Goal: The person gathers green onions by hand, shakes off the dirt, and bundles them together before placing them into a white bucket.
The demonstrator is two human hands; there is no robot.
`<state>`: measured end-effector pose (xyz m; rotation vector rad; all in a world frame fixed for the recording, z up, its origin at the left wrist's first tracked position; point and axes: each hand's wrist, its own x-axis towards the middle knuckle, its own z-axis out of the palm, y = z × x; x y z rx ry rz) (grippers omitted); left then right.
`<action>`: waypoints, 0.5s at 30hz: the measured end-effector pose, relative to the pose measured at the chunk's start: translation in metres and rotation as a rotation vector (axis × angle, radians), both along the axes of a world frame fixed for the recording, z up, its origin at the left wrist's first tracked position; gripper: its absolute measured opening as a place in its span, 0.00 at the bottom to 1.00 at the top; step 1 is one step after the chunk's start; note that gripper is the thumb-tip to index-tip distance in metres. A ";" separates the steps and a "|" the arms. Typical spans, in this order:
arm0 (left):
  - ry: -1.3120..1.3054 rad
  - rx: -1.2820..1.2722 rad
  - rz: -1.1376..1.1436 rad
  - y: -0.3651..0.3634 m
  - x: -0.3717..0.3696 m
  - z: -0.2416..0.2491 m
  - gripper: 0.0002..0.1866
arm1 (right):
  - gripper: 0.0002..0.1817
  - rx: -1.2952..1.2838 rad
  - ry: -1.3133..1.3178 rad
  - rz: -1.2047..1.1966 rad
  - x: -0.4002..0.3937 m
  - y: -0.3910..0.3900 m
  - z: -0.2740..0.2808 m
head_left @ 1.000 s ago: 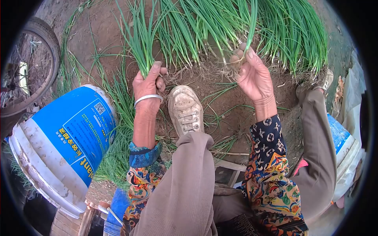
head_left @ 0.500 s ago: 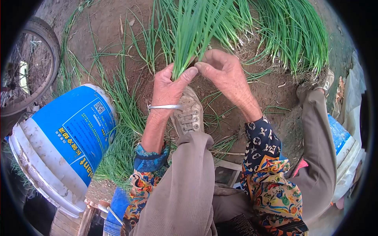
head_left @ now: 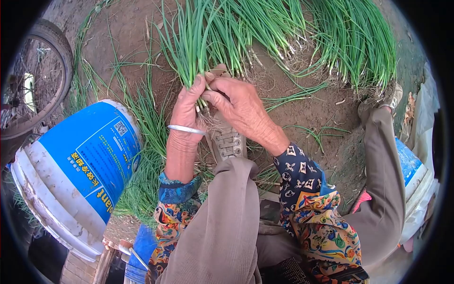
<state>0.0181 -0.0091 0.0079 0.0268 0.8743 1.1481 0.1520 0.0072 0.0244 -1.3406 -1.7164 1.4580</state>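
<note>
A bunch of green onions (head_left: 191, 47) stands upright in my left hand (head_left: 185, 110), whose fingers are wrapped round it near the roots. Pale roots poke out below the thumb. My right hand (head_left: 243, 106) is closed at the same bunch, its thumb and fingers pinching at the lower stems beside my left thumb. Exactly which stems it grips is hidden. Just beyond my hands, more green onions (head_left: 265, 28) lie on the soil with white root ends toward me. Another thick pile of green onions (head_left: 354, 42) lies at the upper right.
A blue and white bucket (head_left: 90, 156) lies tilted at the left, near a bicycle wheel (head_left: 59, 61). Loose green stalks (head_left: 146, 161) are heaped beside it. My shoe (head_left: 229, 144) is below my hands. A second blue bucket (head_left: 409, 163) stands at the right.
My left hand has moved slightly left and down with the bunch, showing its roots. My right hand has come left and down onto the lower stems.
</note>
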 end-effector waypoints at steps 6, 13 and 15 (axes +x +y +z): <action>0.116 -0.045 0.230 0.005 -0.027 0.007 0.09 | 0.11 -0.032 -0.315 0.142 0.000 -0.019 0.021; 0.183 0.017 0.263 0.003 -0.063 -0.004 0.12 | 0.13 0.171 -0.336 -0.189 0.010 -0.018 0.005; 0.233 -0.066 0.275 0.003 -0.050 -0.006 0.13 | 0.17 0.163 -0.513 -0.196 0.012 0.002 -0.004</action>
